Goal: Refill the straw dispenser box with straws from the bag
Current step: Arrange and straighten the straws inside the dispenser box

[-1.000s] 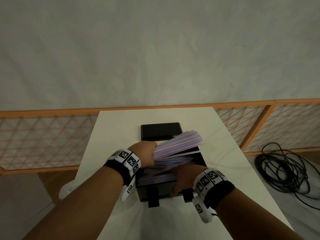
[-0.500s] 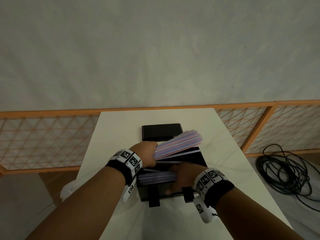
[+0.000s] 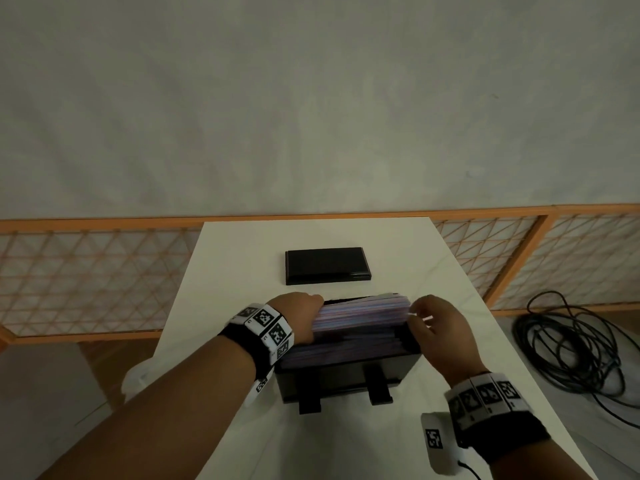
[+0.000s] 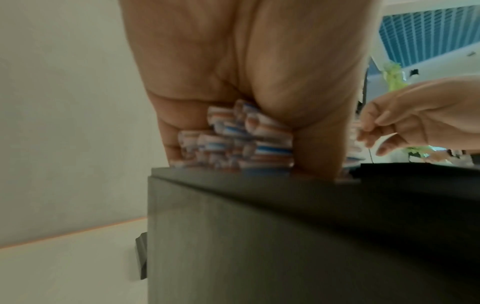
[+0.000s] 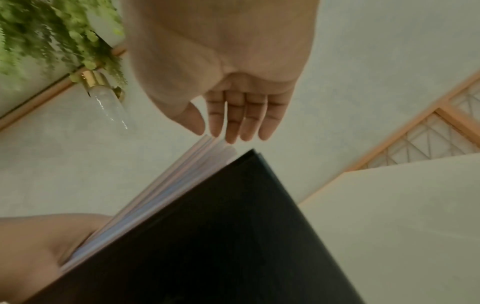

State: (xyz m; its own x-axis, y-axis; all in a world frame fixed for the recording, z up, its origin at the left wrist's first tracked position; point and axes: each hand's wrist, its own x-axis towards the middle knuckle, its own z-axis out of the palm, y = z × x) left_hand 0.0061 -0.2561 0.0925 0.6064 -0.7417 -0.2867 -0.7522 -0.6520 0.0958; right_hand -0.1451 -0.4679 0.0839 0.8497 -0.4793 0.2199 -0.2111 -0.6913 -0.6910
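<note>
A black straw dispenser box point(image 3: 346, 379) stands open on the white table point(image 3: 242, 258). A thick bundle of striped straws point(image 3: 360, 317) lies level across its top, on more straws inside. My left hand point(image 3: 310, 308) grips the bundle's left end; the left wrist view shows its fingers curled round the straw ends point(image 4: 233, 142) just above the box point(image 4: 285, 236). My right hand point(image 3: 417, 315) is at the bundle's right end. In the right wrist view its straight fingers point(image 5: 240, 123) touch the straw tips point(image 5: 218, 147) over the box corner point(image 5: 233, 226).
The box's black lid point(image 3: 327, 266) lies flat on the table behind the box. A white crumpled thing point(image 3: 138, 375) shows past the table's left edge. An orange lattice fence point(image 3: 86, 271) runs behind, and coiled black cable point(image 3: 571, 341) lies on the floor at right.
The bundle, tilted up to the right before, now lies level on the box. My right hand came out of the box's front and moved to the bundle's right end.
</note>
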